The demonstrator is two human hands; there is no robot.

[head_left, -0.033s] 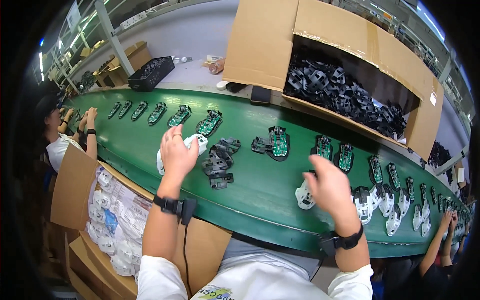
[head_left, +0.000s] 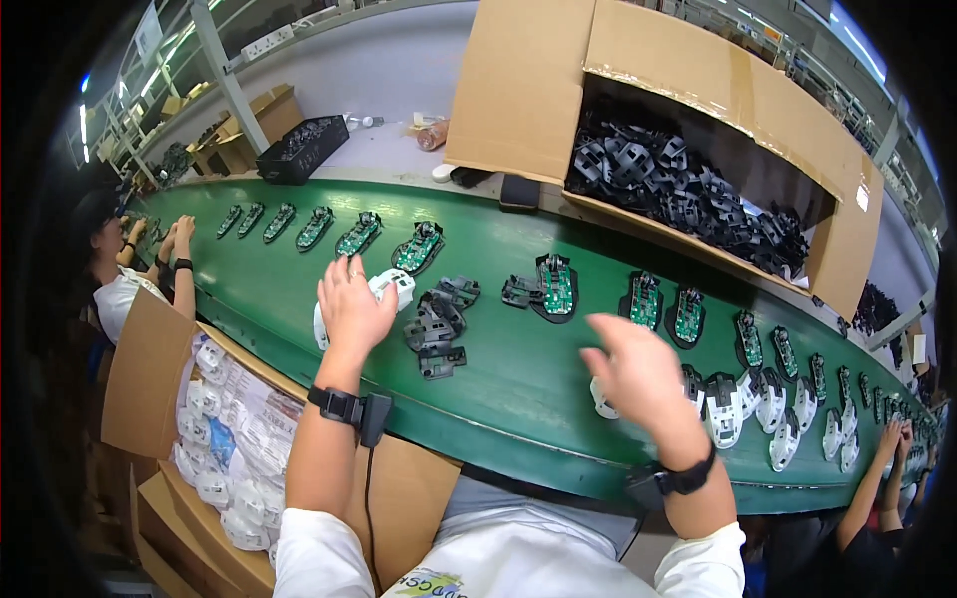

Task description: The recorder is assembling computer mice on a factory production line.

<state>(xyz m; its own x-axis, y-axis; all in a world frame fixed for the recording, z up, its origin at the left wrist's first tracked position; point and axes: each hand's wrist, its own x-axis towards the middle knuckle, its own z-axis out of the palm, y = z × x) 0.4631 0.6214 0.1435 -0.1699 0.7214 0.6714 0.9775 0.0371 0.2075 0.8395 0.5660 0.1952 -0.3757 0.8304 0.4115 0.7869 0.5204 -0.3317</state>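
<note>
My left hand point(head_left: 356, 307) is over white mouse shells on the belt, fingers stretched out and thumb apart. One white shell point(head_left: 397, 285) shows beside its thumb; another white edge shows left of the hand. Whether the palm touches them is hidden. Just right of it lies a small pile of dark grey plastic parts point(head_left: 436, 324). My right hand point(head_left: 638, 371), slightly blurred, hovers with thumb and fingers apart and nothing visible in it. Partly behind it is a white shell point(head_left: 603, 401). Between my hands, farther off, a green circuit board on a black mouse base point(head_left: 556, 287) has a dark part point(head_left: 520, 290) against its left side.
Mouse bases with boards point(head_left: 417, 247) line the green belt point(head_left: 498, 399). White shells point(head_left: 725, 411) cluster at right. A cardboard box of black parts point(head_left: 688, 189) stands behind; a box of wrapped white shells point(head_left: 214, 399) is at left. Other people's hands work at both ends.
My right hand has moved a little to the left, uncovering dark parts beside the shells at right. My left hand has barely moved.
</note>
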